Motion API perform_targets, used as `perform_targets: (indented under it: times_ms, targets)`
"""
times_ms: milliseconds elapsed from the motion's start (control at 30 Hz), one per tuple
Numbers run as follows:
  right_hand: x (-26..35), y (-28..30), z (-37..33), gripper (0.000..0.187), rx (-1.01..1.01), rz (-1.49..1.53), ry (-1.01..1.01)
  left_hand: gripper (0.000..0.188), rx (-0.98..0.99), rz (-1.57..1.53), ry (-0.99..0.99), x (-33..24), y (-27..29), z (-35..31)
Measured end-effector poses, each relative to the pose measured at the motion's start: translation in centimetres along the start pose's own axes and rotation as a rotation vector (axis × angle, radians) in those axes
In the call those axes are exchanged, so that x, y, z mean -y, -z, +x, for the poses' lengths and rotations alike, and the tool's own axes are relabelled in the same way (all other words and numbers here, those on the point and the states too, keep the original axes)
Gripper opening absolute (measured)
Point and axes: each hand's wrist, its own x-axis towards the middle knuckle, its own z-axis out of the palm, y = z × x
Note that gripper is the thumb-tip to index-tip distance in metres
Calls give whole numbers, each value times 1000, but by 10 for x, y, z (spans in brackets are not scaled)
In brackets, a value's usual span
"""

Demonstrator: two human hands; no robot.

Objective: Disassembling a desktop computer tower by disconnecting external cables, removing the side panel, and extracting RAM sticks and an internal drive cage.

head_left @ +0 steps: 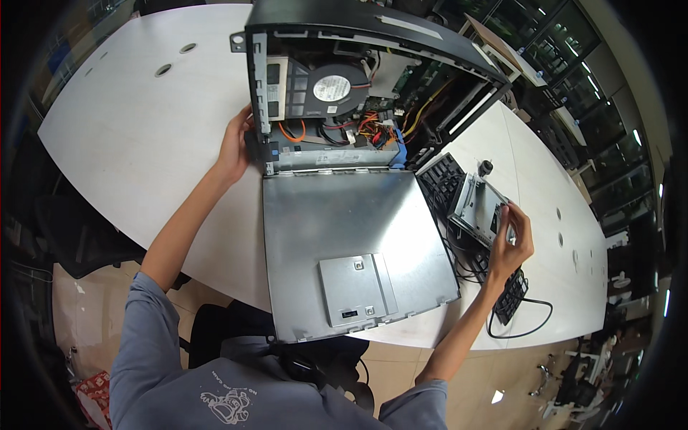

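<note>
An open black computer case (380,23) stands at the far side, showing a round fan (332,89) and bundles of coloured wires (376,129). Its silver side panel (337,222) lies folded down toward me, still along the case's lower edge. My left hand (235,147) grips the case's left edge, its fingertips partly hidden there. On the right, my right hand (512,240) pinches the right edge of a silver metal drive bracket (481,206), fingers curled over it. The bracket sits tilted over a black keyboard (442,175); whether it rests on it I cannot tell.
Black cables (552,315) loop around the keyboard's near end. A small black knob-like item (485,167) stands beyond the bracket. The white table (143,129) has round cable holes. A dark chair (86,229) is at the left, and the panel's near edge overhangs the table toward my lap.
</note>
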Motion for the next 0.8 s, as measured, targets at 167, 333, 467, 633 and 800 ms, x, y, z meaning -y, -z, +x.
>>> perform_targets:
  times_ms: [167,333,467,633,800]
  targets:
    - [4,1,2,10,-51,35,-1,44,-41,-7,14,-1,-5,-2]
    - [2,8,0,13,300,-32,-60,42,-20,-14,-28,1,-3,-2]
    - [-3,4,-1,12,314,-51,-32,41,-23,-4,-11,6,12,6]
    - [-4,3,-2,14,247,19,-84,40,-56,-41,-3,2,3,0]
    - [-3,13,0,15,144,-65,-56,40,-8,-43,-11,8,8,6]
